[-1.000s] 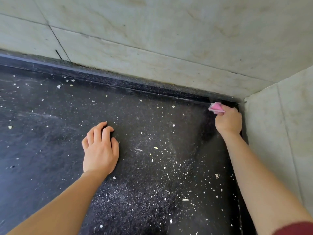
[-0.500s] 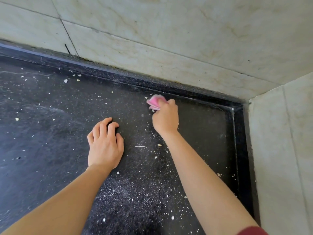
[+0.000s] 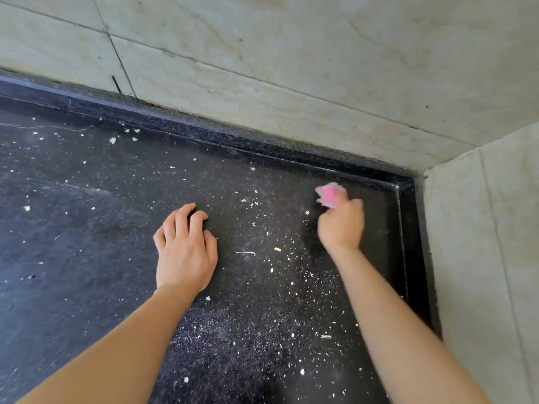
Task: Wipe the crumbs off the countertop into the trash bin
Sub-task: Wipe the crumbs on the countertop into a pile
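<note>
Now right hand (image 3: 340, 225) grips pink cloth (image 3: 331, 194) on crumb-strewn countertop (image 3: 73, 228); left hand (image 3: 185, 252) flat

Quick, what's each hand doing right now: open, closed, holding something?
Left hand: open, resting on the countertop, holding nothing.
Right hand: closed round a pink cloth, though the hand is blurred.

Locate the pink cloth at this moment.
In the head view, the crumpled pink cloth is right of centre, gripped by the right hand on the black speckled countertop, near its back right corner.
</note>
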Demonstrator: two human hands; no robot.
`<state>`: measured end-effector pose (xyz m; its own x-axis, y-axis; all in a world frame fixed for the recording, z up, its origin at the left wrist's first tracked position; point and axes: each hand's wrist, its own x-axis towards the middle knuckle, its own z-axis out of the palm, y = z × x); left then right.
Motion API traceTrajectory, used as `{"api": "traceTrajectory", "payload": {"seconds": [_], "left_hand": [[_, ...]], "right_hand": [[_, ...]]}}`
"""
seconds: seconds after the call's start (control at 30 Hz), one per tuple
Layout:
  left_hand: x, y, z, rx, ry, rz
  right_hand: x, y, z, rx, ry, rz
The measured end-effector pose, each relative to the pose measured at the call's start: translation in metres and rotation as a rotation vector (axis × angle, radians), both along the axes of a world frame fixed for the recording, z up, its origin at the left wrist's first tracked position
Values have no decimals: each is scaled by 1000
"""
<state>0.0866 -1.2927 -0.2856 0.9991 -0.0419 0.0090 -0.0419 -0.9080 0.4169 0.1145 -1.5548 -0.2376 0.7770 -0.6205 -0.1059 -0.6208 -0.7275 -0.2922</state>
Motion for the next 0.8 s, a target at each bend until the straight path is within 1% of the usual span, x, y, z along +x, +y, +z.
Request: {"api": "traceTrajectory", "payload": {"seconds": [0.1, 0.2, 0.27, 0.3, 0.33, 0.4, 0.47, 0.53, 0.57, 0.63, 0.7, 0.8], "left_hand": [[1, 1, 1, -27, 15, -14], [1, 1, 4, -98, 33, -1], [2, 4, 11, -184, 67, 9], [3, 7, 15, -229, 90, -2], [3, 13, 19, -259, 106, -24], [3, 32, 24, -216, 80, -53], [4, 59, 26, -108, 66, 17], [6, 84, 24, -34, 144, 132], [7, 96, 21, -10, 198, 177], [7, 109, 15, 35, 296, 193], [6, 113, 9, 80, 333, 167], [8, 112, 5, 107, 375, 167]], "right_hand": [[-11, 75, -5, 80, -45, 146], [-23, 118, -3, 202, -7, 249], [-29, 130, 5, 376, 21, 364], [-29, 128, 9, 480, 15, 415], [-27, 123, 13, 531, -21, 455], [-15, 98, 21, 479, -110, 444], [8, 64, 25, 326, -138, 310], [32, 32, 25, 163, -102, 150], [45, 25, 23, 114, -59, 97], [65, 27, 16, 107, -13, -3], [76, 49, 8, 129, -32, -74], [83, 92, -2, 85, -35, 2]]}}
